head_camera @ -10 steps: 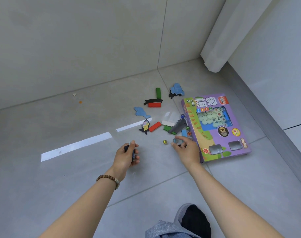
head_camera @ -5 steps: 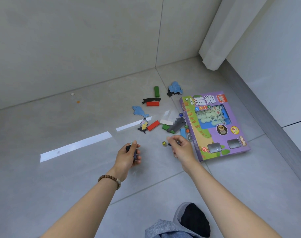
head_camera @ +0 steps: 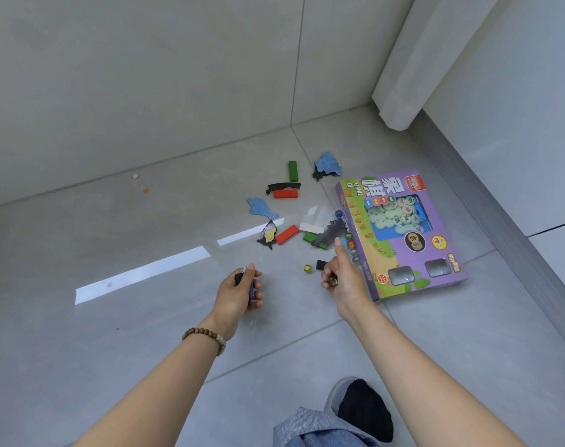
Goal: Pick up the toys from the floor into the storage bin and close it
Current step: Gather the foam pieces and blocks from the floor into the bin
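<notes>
Toys (head_camera: 287, 234) mostly lay scattered on the floor (head_camera: 113, 317) just beyond your right hand (head_camera: 344, 279), which curled around a marble (head_camera: 333, 281), forefinger extended. Your left hand (head_camera: 240, 293) closed on small dark pieces. No storage bin was visible; most collecting remained.

Two red blocks (head_camera: 286, 193) (head_camera: 287, 234), two green blocks (head_camera: 293, 171) (head_camera: 310, 236)

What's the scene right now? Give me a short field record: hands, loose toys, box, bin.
left hand: closed on small dark pieces
right hand: holding a marble, index finger extended
yellow marble: loose on floor, left of right hand
red blocks: one by the white block, one farther back
game box: flat on floor, right of toys
storage bin: not in view
</notes>
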The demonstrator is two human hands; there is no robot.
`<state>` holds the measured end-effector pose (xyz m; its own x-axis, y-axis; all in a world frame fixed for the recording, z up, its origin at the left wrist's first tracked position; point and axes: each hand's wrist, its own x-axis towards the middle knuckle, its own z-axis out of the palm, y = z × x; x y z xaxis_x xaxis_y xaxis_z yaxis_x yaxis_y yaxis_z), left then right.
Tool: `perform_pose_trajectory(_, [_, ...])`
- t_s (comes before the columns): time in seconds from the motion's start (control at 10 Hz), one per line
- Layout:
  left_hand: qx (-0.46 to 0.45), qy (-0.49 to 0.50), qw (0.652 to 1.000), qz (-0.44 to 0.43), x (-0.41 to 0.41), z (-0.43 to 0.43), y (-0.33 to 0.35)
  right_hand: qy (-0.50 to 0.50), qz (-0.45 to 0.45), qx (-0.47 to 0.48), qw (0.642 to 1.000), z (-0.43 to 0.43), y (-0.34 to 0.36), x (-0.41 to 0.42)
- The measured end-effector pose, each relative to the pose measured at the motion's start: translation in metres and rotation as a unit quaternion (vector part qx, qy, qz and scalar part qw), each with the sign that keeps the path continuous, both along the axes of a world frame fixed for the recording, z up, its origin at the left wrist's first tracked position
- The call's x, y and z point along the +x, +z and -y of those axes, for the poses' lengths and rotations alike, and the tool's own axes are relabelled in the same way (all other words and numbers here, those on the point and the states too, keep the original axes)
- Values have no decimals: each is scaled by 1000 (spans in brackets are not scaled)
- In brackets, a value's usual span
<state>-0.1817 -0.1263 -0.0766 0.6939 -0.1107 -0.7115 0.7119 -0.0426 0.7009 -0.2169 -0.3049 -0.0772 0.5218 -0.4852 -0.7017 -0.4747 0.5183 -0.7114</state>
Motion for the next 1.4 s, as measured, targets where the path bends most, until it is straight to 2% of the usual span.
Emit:
perform_pose_trajectory(0.2, [6, -5, 1000, -4, 0, -1, 0, 55, 17, 5, 998, 7, -3, -3])
perform_pose_trajectory(0.3, [6, -6, 1000, -5, 0, -2, 0, 120, 27, -71, 990, 7, -5, -5])
perform_pose_trajectory(0.4, [6, -8, 1000, -5, -1, -2, 0, 190, 35, -184, 964, 4, -10, -6])
perform_pose_trajectory(0.5, [9, -8, 1000, -5, -2, -3, -1, 254, -22, -272, 928, 0, -18, -5])
perform_pose_trajectory(0.6, [9, -7, 1000, -2, -2, -3, -1, 311, -88, -355, 877, -3, -21, -6])
perform_pose_trajectory(0.7, [6, -7, 1000, 3, -2, -2, 0, 289, -58, -352, 888, -4, -18, -5])
perform_pose_trajectory(0.8, [12, -8, 1000, 2, -2, 0, 3, 143, 7, -176, 974, -2, -9, -1])
perform_pose_trajectory(0.9, [18, -14, 1000, 4, 2, 3, 8, 5, 44, 51, 998, 14, 3, 2])
perform_pose_trajectory(1.0, [23, -21, 999, 11, 7, 10, 14, -50, 59, 114, 991, 34, 5, 3])
perform_pose_trajectory(1.2, [41, -47, 998, 7, 7, 23, 13, -82, 21, 57, 995, 76, -2, -12])
perform_pose_trajectory(1.3, [47, -56, 997, -6, 4, 29, 9, -42, -22, -109, 993, 91, -13, -18])
perform_pose_trajectory(1.4, [54, -63, 996, -16, 2, 34, 5, 28, -32, -214, 976, 96, -25, -22])
